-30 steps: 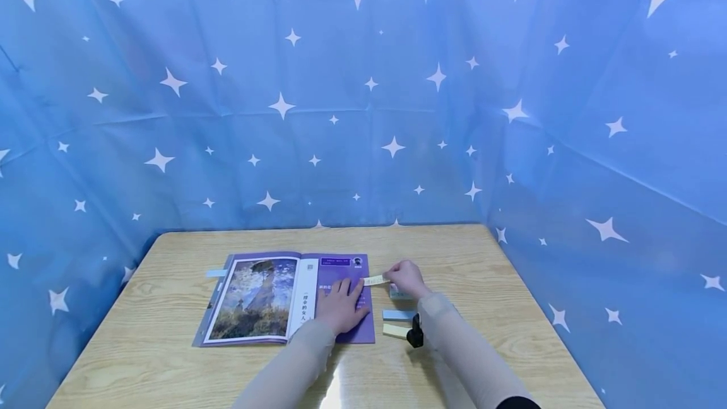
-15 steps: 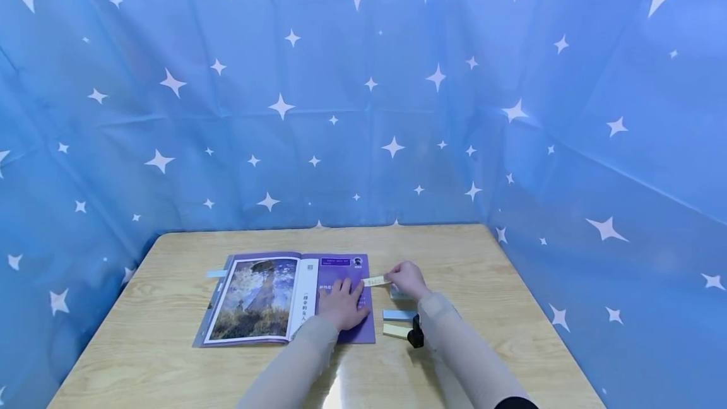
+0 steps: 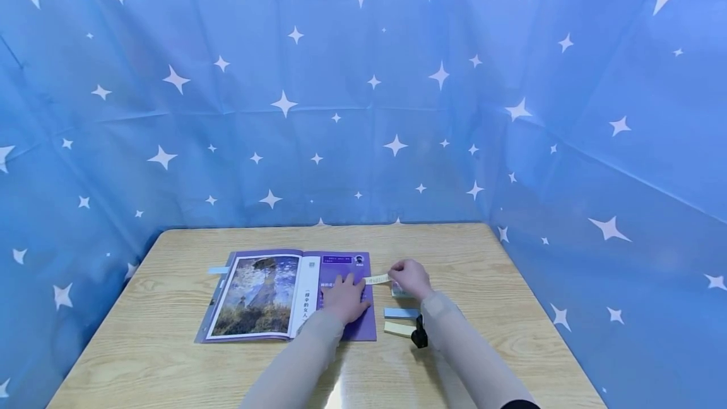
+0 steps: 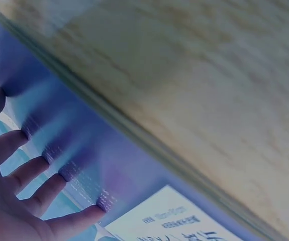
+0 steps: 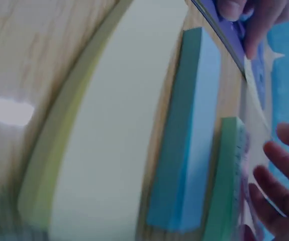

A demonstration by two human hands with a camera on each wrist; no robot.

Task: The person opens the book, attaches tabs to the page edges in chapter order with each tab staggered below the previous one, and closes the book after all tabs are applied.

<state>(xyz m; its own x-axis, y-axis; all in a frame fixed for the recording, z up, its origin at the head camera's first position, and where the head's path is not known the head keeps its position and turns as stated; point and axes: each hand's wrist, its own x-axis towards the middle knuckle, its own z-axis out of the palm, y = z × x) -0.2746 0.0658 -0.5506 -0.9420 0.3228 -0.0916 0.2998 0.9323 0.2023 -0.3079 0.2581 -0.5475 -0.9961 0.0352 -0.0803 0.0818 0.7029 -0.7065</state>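
An open magazine (image 3: pixel 356 328) lies on the table, with a painting on its left page and a purple right page. My left hand (image 3: pixel 343 303) rests on the purple page with its fingers spread. Its index fingertip touches the left end of a pale yellow sticky note strip (image 3: pixel 377 280) at the page's right edge. My right hand (image 3: pixel 412 278) pinches the strip's other end between thumb and fingers. In the right wrist view, the strip (image 5: pixel 255 93) spans the gap between both hands. Beneath the right hand sits a green pad of sticky notes (image 5: pixel 228 165), partly hidden.
Nearer to me lie a blue sticky note pad (image 3: pixel 400 313) and a yellow sticky note pad (image 3: pixel 399 329), below the right wrist. A light blue tab (image 3: pixel 218 270) sticks out from the magazine's left edge. A blue star-patterned curtain (image 3: pixel 318 131) surrounds the wooden table (image 3: pixel 454 242).
The whole head view has shifted slightly. My left hand has slid a little away from me on the page; the right hand keeps pinching the strip in the same place.
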